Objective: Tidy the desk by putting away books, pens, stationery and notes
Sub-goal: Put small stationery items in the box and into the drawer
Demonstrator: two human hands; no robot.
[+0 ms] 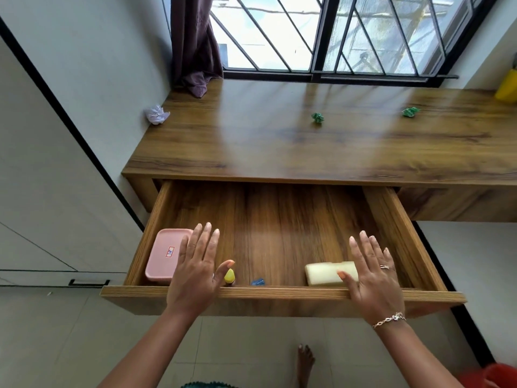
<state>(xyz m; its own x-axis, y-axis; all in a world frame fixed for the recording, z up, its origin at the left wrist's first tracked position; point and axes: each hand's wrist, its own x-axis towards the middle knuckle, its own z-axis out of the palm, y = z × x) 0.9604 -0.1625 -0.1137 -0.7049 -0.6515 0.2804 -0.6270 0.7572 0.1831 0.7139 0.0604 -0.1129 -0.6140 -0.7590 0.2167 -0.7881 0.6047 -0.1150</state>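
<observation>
The wooden desk drawer [279,293] stands pulled out under the desk top [307,147]. My left hand [195,267] and my right hand [372,275] hover flat over its front edge, fingers straight, holding nothing. Inside lie a pink lidded box [165,256] at the left, a small yellow-capped bottle [229,276], a small blue item [258,282] and a pale yellow block [324,273] partly under my right thumb. On the desk top lie a crumpled white paper ball [157,114] and two crumpled green paper balls [317,117] [410,111].
A purple curtain [193,46] hangs at the back left by the barred window [321,37]. A yellow object [507,89] sits at the desk's far right. A white cabinet [42,191] stands to the left. A bare foot [305,362] is on the tiled floor; something red [492,376] at bottom right.
</observation>
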